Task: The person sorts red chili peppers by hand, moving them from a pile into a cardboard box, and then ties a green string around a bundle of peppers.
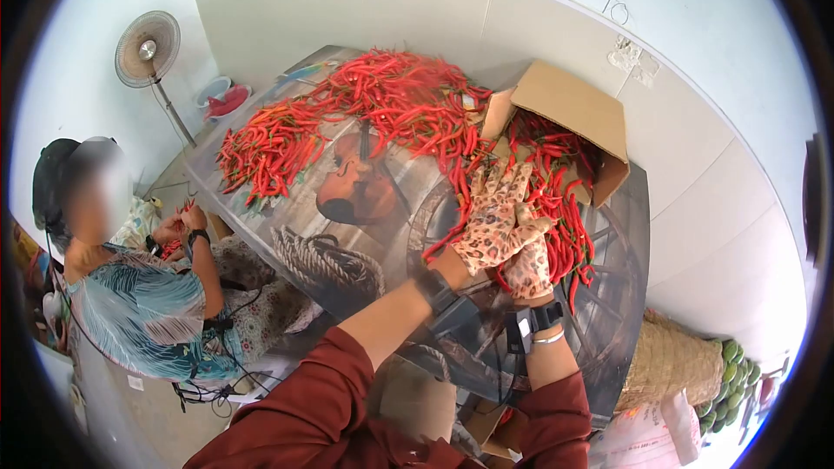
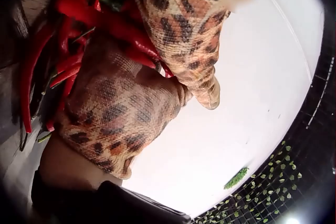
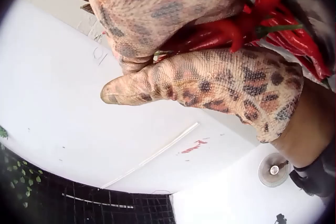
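Both hands wear leopard-print gloves and meet over the near right part of the red chili pepper pile (image 1: pixel 391 91). My left hand (image 1: pixel 497 219) lies uppermost, fingers stretched out across the chilies toward the cardboard box and thumb reaching over the other glove. Tucked just under it, my right hand (image 1: pixel 526 271) grips some chilies, its fingers mostly hidden in the head view. Red chilies with green stems (image 3: pixel 223 32) show between the two gloves in the right wrist view. In the left wrist view, more chilies (image 2: pixel 113 22) lie against the gloves.
An open cardboard box (image 1: pixel 578 108) lies on its side, chilies spilling from it onto the table (image 1: pixel 287 217). Rope (image 1: pixel 326 265) is printed or lies near the table's left edge. At left sits another person (image 1: pixel 152 304) holding chilies. Sacks (image 1: pixel 669 365) stand at right, beside green produce.
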A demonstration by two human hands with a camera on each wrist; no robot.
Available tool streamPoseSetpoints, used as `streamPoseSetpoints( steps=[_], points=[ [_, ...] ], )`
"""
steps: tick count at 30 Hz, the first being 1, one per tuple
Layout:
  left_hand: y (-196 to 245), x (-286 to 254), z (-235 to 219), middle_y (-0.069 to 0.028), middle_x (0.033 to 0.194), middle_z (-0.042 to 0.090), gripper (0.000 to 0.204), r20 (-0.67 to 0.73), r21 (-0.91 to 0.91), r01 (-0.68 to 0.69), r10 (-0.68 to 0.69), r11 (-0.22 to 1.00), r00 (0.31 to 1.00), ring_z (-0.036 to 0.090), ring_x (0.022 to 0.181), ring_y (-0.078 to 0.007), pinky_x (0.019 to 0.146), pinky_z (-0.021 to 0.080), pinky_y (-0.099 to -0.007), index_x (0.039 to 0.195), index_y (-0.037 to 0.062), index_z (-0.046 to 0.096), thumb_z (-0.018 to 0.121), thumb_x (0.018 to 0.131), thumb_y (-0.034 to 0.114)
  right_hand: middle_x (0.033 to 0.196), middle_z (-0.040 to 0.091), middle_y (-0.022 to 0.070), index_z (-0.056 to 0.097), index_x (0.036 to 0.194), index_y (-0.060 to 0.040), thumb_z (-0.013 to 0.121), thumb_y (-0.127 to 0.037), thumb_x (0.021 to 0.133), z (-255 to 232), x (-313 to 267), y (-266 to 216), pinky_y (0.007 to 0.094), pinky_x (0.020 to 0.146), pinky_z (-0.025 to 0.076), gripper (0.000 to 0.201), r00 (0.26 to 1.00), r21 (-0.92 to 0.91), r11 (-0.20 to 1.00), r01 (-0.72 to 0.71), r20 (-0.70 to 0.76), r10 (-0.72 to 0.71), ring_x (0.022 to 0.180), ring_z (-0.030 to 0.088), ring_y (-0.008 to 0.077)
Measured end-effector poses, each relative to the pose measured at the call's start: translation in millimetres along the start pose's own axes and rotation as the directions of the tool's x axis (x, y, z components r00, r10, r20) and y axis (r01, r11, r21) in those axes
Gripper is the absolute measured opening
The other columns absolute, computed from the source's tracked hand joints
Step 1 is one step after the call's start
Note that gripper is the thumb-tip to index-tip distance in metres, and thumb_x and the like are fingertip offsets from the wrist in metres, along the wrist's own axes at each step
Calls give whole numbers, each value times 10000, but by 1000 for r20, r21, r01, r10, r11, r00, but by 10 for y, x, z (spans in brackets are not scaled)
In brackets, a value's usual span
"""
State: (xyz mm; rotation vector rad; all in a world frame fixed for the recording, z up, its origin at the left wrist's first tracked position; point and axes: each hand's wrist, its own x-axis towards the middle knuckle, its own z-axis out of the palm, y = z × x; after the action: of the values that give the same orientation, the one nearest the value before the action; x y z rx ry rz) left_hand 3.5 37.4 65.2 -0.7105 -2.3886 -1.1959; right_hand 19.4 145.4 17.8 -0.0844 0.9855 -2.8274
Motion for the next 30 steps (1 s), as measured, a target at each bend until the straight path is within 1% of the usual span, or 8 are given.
streamPoseSetpoints(
  steps=[3, 7, 9, 12, 13, 21, 23, 30],
  points=[
    [-14, 0, -3, -249, 1418, 302, 826, -4, 68, -49, 50, 996, 999, 215, 1353, -376, 1109, 152, -441, 1395, -32, 269, 537, 838, 516, 1071, 594, 68, 533, 1187, 1, 502, -171, 945, 117, -55, 37, 298, 794, 514, 299, 960, -403, 873, 274, 63, -273, 953, 595, 158],
    [-43, -13, -30, -246, 1418, 303, 813, -47, 89, -15, 19, 996, 999, 211, 1355, -372, 1108, 158, -441, 1392, -31, 275, 540, 841, 505, 1021, 616, 68, 558, 1148, 20, 499, -179, 947, 186, -40, -62, 291, 778, 515, 289, 999, -144, 988, 48, -3, -49, 886, 607, 151],
    [-62, -50, -25, -244, 1419, 304, 804, -72, 99, 14, -7, 995, 997, 209, 1357, -369, 1108, 162, -441, 1391, -31, 278, 541, 844, 497, 974, 632, 59, 587, 1106, 16, 504, -201, 945, 21, 58, 3, 287, 737, 511, 283, 959, -550, 791, 269, 77, -273, 846, 612, 140],
    [-98, -116, -37, -236, 1413, 314, 748, -112, 70, 46, -38, 997, 993, 218, 1353, -366, 1104, 182, -437, 1382, -20, 302, 531, 862, 466, 1042, 614, 107, 549, 1106, -11, 502, -313, 934, 22, 5, -101, 310, 808, 516, 351, 993, -251, 964, 94, -52, -110, 975, 597, 185],
    [-149, -125, -110, -230, 1408, 323, 702, -132, 41, 45, -39, 998, 990, 231, 1347, -364, 1100, 199, -434, 1376, -10, 321, 518, 877, 442, 941, 607, 62, 552, 1052, -32, 506, -327, 929, 139, -32, -212, 270, 648, 525, 323, 987, -243, 970, -15, -161, -25, 866, 597, 141],
    [-115, -772, -607, -152, 1176, 538, 538, -153, 62, 11, -1, 998, 988, 481, 1106, -322, 965, 363, -434, 1103, -1, 586, 638, 795, 436, 784, 560, 26, 551, 980, -67, 508, -337, 931, 372, -111, -439, 209, 474, 415, 277, 930, -273, 948, 165, -278, -242, 631, 508, 100],
    [52, -922, -630, -138, 1157, 558, 518, 134, 250, 38, -73, 968, 988, 480, 1129, -304, 988, 351, -424, 1093, 40, 608, 713, 724, 388, 824, 580, 45, 558, 988, -81, 484, -359, 933, 199, -31, -523, 236, 495, 447, 294, 955, -240, 962, 132, -228, -188, 661, 552, 129],
    [-49, -1290, -556, -137, 1158, 545, 508, 187, 314, 75, -139, 946, 972, 496, 1110, -310, 955, 401, -408, 1058, 32, 615, 720, 712, 389, 791, 578, 35, 552, 931, -111, 523, -317, 925, 248, -74, -762, 216, 419, 404, 208, 936, -77, 961, 266, -216, -277, 609, 511, 101]
  ],
)
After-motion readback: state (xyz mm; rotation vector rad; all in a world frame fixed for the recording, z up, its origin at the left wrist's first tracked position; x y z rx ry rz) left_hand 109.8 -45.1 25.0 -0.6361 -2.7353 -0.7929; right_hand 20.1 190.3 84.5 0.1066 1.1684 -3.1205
